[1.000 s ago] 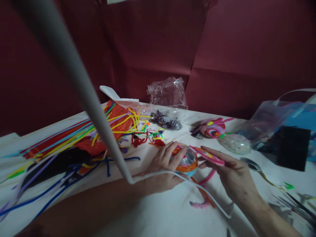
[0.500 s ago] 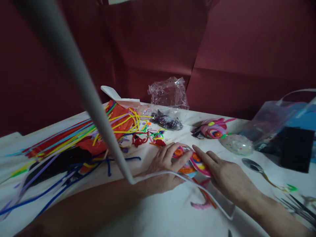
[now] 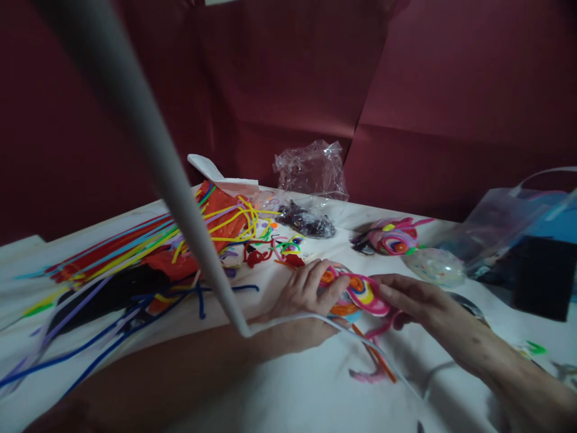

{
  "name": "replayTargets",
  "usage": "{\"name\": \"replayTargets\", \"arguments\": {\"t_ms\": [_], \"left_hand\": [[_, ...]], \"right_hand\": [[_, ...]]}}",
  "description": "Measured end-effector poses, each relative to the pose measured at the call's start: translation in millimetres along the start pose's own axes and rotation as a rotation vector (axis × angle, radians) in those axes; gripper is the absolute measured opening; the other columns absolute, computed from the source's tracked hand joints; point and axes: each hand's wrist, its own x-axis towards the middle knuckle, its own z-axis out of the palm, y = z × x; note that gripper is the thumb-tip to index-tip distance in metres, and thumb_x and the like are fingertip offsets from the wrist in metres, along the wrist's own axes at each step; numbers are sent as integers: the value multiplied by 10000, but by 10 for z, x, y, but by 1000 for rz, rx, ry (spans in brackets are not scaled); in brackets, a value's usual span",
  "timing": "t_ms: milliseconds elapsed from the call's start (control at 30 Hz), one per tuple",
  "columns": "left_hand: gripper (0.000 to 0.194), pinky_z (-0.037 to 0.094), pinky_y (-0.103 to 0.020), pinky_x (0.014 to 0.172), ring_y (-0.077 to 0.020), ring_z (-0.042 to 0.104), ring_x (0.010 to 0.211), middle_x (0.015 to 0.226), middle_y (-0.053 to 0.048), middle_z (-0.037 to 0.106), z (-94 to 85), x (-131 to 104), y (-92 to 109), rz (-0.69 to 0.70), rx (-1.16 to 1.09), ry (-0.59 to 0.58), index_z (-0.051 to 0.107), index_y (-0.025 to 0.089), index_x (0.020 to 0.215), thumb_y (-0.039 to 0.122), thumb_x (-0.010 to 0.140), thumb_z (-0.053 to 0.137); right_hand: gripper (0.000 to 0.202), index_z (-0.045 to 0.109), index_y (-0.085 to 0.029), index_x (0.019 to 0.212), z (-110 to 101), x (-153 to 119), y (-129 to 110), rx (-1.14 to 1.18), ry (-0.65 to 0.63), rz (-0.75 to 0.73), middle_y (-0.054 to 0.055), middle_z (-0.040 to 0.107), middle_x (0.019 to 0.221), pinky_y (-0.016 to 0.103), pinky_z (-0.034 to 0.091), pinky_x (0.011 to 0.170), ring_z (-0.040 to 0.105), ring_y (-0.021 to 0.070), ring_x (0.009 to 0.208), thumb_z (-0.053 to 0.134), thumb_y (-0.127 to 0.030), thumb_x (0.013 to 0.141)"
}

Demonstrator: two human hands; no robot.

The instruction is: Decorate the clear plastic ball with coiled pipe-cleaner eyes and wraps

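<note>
A colourful pipe-cleaner craft (image 3: 361,290) with pink-edged, coiled loops of orange, yellow and blue lies on the white table. My left hand (image 3: 304,297) is closed over its left side, the fingers resting on the coils. At the right edge, my right hand (image 3: 412,297) pinches a pink pipe cleaner (image 3: 383,326) between thumb and fingers. Part of the craft is hidden under my left hand. Just below it lie an orange pipe cleaner (image 3: 376,356) and a fuzzy pink piece (image 3: 367,376).
A white lamp-like pole (image 3: 180,186) and thin cable cross the view. Loose pipe cleaners (image 3: 121,249) cover the left. Behind are a clear plastic bag (image 3: 311,171), another coiled craft (image 3: 394,237) and a translucent oval piece (image 3: 435,266). A black box (image 3: 543,278) stands right.
My right hand has gone from lying stretched along the craft's right edge to pinching pink pipe cleaner there, shifting slightly right. The craft's right loop shows more. My left hand stays put.
</note>
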Motion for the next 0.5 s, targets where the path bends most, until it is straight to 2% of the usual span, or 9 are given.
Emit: {"name": "replayTargets", "arguments": {"t_ms": [100,333,500], "left_hand": [[677,344,-434,1040,-302,363,1277,1348,-167,405,-50,6,31,7,-8,-25,378,202,1369,620,836,390],[684,369,-461,1014,-319,348,1289,1361,-185,392,-109,2,95,22,16,-61,372,210,1366,630,828,394],[686,377,-465,1002,-324,362,1275,1351,-177,405,-108,9,105,-1,33,-56,378,218,1363,623,812,438]], "right_hand": [[451,642,-159,612,91,-12,-53,159,6,26,0,551,520,225,375,434,443,106,462,742,-595,557],[511,676,-137,622,215,119,-99,294,63,25,11,582,493,223,366,424,459,104,439,812,-598,451],[483,669,-149,596,246,167,-119,319,100,-5,-7,561,456,222,353,410,448,98,408,826,-576,435]]}}
